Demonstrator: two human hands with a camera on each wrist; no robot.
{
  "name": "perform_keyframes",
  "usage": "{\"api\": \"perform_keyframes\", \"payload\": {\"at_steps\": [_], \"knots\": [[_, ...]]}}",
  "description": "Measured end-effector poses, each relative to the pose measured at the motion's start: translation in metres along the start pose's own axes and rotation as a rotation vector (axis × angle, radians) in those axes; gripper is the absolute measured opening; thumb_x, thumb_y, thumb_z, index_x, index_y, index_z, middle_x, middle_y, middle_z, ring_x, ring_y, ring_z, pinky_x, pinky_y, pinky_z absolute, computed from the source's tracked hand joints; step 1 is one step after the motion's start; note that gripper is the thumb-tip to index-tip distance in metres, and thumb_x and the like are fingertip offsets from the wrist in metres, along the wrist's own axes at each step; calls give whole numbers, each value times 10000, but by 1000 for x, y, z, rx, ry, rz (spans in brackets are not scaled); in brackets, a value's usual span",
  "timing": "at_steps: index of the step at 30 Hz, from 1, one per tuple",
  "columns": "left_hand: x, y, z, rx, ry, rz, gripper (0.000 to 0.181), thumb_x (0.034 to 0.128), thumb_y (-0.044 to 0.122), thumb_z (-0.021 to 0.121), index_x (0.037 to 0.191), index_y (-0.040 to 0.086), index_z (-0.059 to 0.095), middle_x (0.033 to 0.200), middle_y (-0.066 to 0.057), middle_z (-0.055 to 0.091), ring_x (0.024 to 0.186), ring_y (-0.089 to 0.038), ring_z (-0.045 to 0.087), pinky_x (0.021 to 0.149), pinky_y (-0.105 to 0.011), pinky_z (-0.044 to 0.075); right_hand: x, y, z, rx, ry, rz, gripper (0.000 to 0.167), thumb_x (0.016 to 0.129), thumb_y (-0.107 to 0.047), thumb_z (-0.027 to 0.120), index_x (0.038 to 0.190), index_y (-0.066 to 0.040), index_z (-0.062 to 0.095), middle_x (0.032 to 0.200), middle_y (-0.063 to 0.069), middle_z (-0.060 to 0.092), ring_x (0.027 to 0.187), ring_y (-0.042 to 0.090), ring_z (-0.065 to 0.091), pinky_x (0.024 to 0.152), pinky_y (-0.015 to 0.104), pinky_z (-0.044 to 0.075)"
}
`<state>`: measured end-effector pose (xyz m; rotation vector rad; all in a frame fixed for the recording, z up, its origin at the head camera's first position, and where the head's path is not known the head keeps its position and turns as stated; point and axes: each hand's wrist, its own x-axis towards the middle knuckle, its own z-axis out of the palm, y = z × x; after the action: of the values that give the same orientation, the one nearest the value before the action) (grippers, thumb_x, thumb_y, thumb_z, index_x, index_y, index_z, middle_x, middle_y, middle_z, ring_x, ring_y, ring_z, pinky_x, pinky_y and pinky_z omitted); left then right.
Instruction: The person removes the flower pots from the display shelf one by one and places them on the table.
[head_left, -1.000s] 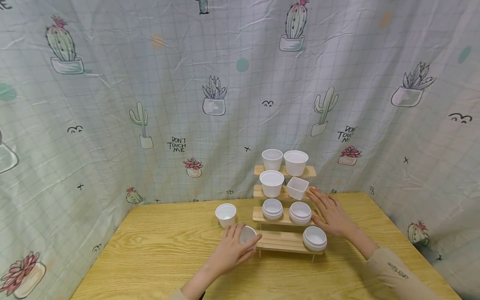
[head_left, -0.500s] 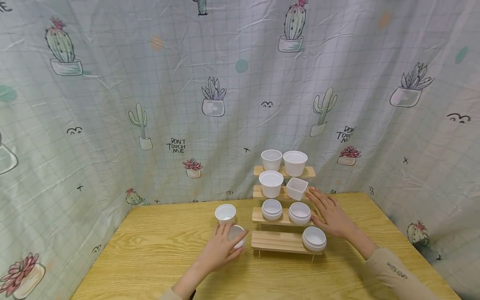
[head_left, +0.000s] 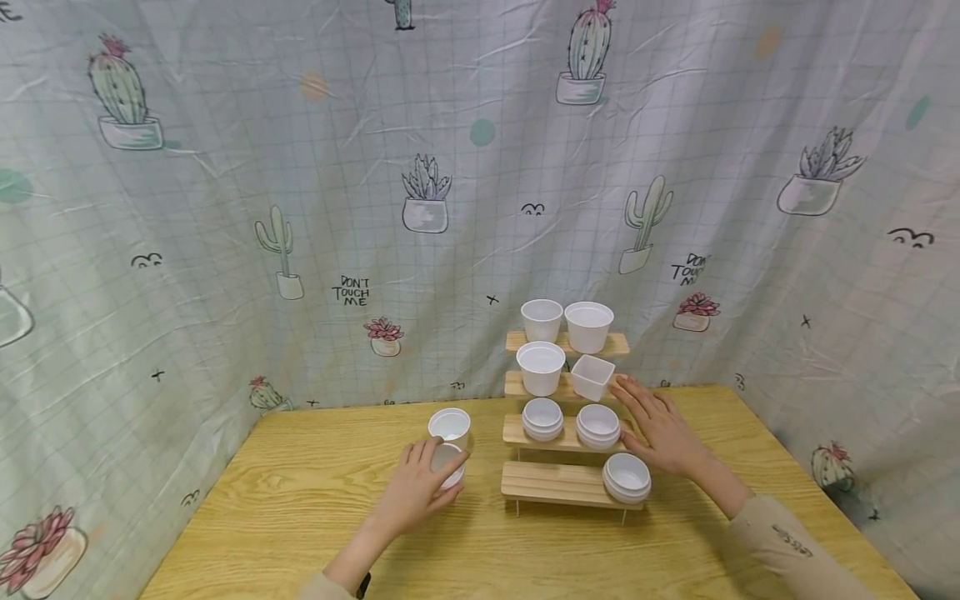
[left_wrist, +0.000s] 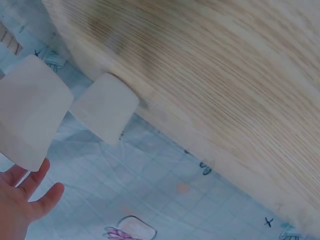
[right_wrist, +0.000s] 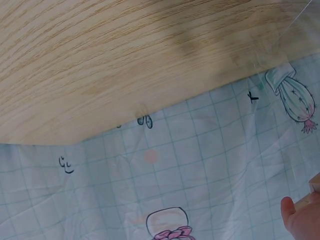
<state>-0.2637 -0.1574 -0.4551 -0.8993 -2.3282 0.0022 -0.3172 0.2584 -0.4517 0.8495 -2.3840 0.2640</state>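
A white plastic cup is gripped by my left hand, thumb on one side and fingers on the other. In the left wrist view the held cup looms beside a second white cup, which stands on the table. From the head view, that second cup is just behind the held one. My right hand lies with extended fingers against the right side of the tiered wooden stand, fingertips near the shelf ends. At the right wrist view's edge, only part of the right hand shows, beside a wooden corner.
White cups, a square cup and low round tubs stand on the upper shelves. One round tub sits at the lowest shelf's right end. A cactus-print curtain borders the wooden table.
My left hand has carried the cup leftward, off the left end of the lowest shelf and toward the standing cup. The right hand has stayed at the stand.
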Motion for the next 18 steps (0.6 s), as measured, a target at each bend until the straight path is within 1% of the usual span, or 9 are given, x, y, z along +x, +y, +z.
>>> {"api": "perform_keyframes", "payload": {"at_steps": [5,9,13,18], "knots": [[-2,-9,-2,-45,-4,-36,443,768,391,643,1186,276,551,1084,-167,499,972,-315,494,797,-487,413,0,-1,-1,-4,-17,9,696,788,-298,553,1396,-98,278,1448,96,261,1319,304,263,932,529,271],[-6,-18,-1,-53,1,-53,457,748,376,667,1178,266,560,1089,-167,498,984,-314,491,798,-489,408,1,-2,-1,-6,-25,8,697,788,-292,559,1395,-94,279,1447,102,260,1318,309,263,935,531,270],[-8,-25,1,-50,24,-55,468,737,370,679,1179,270,563,1078,-163,503,974,-309,494,792,-482,408,1,-2,-1,-1,-24,8,695,791,-289,561,1396,-95,278,1447,103,259,1319,312,261,935,537,268],[-11,-35,3,-36,23,-48,454,756,367,656,1189,266,564,1077,-166,505,960,-304,489,791,-480,406,0,-1,0,-10,-31,16,708,793,-295,565,1403,-107,259,1452,99,252,1331,274,239,955,515,244]]}}
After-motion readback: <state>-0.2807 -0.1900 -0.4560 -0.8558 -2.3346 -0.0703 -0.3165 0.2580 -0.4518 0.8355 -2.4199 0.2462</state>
